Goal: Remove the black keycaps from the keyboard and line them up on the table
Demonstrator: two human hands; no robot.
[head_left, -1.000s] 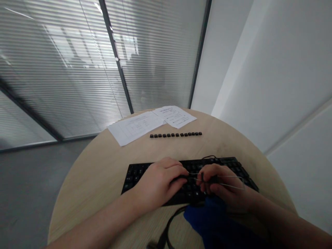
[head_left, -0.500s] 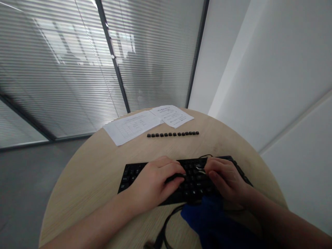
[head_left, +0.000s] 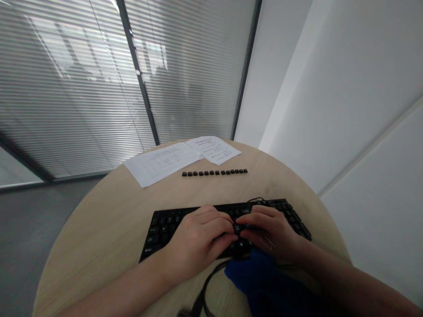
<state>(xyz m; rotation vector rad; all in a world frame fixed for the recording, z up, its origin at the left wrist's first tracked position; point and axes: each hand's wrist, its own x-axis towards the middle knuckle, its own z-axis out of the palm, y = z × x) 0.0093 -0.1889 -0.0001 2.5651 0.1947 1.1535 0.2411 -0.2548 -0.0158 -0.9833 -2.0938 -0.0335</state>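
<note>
A black keyboard [head_left: 165, 224] lies on the round table under both hands. My left hand [head_left: 201, 240] rests over its middle, fingers curled and thumb near the index fingertip; whatever is between them is hidden. Close beside those fingertips, my right hand [head_left: 269, 229] reaches in with bent fingers and thumb over the keys. Thin wires of what looks like a wire keycap puller [head_left: 267, 242] stick out beneath that palm. Beyond the keyboard, several loose black keycaps [head_left: 212, 173] stand in a straight row.
Two printed sheets of paper [head_left: 161, 162] lie at the table's [head_left: 99, 229] far side. Blue cloth [head_left: 257, 275] and a black cable [head_left: 203, 293] are at the near edge. Blinds behind glass [head_left: 185, 88] and a white wall [head_left: 346, 88] stand beyond.
My right hand has moved left along the keyboard, up to my left fingertips. The wires that showed at its fingertips now show under its palm. The view has shifted slightly.
</note>
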